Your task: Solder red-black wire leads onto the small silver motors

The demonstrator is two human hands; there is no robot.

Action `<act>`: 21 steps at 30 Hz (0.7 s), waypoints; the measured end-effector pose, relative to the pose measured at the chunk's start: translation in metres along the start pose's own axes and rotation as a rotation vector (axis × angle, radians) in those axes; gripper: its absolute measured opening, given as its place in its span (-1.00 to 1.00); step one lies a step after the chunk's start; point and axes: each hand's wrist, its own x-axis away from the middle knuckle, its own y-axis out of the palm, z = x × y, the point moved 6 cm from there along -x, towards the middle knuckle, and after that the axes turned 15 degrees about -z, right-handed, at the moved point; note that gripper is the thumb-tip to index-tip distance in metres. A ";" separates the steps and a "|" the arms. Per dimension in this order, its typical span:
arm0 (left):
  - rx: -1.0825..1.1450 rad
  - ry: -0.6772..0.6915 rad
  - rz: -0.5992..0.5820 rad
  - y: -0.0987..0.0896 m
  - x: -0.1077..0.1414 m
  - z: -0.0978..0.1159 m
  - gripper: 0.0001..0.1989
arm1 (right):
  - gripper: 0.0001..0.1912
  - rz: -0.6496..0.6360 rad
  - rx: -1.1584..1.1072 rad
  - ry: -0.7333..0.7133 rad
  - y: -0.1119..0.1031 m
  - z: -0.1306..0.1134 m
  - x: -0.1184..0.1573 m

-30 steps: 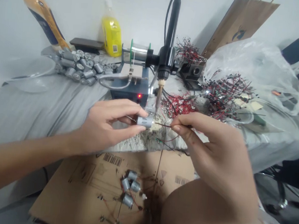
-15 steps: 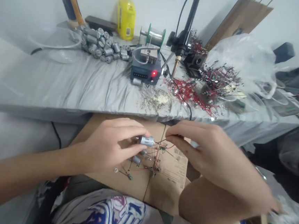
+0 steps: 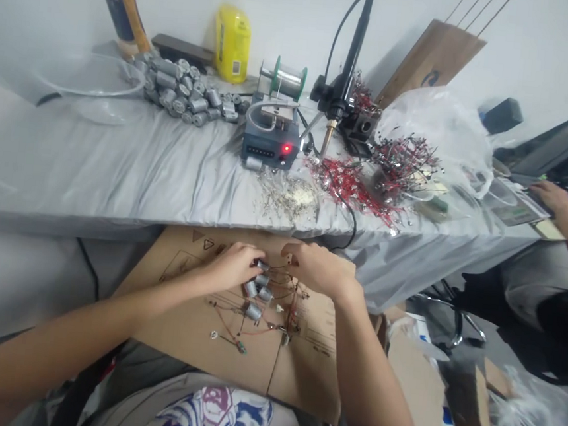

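Observation:
My left hand is low over the cardboard, its fingertips closed on a small silver motor that lies at the top of a cluster of motors. Thin wires run from that motor toward my right hand. The fingers of my right hand are curled in above the wires, and what they pinch is too small to make out. Red and black wires lie tangled beside the motors. Nearer my body rests a small green circuit board with a dark lead and a round white piece.
On the grey-covered table stand a soldering station with a lit red lamp, a solder spool and an iron on a stand. Piled motors, red wires and a yellow bottle are there. A co-worker's hand is at right.
The motor in my left hand has come down from mid-air to the cardboard, beside the other motors. My right hand has moved left and away from me. The view has shifted slightly.

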 end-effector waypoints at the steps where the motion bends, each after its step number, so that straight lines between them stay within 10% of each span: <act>1: -0.009 -0.009 -0.023 0.001 0.000 -0.002 -0.88 | -0.65 -0.012 -0.010 -0.017 0.005 0.000 -0.002; 12: -0.073 0.024 -0.119 -0.002 0.009 0.015 -0.80 | -0.54 0.228 -0.215 -0.013 0.027 0.045 0.071; 21: -0.029 -0.117 0.144 -0.005 0.117 0.006 -0.63 | -0.73 0.397 -0.278 -0.102 0.082 0.042 0.121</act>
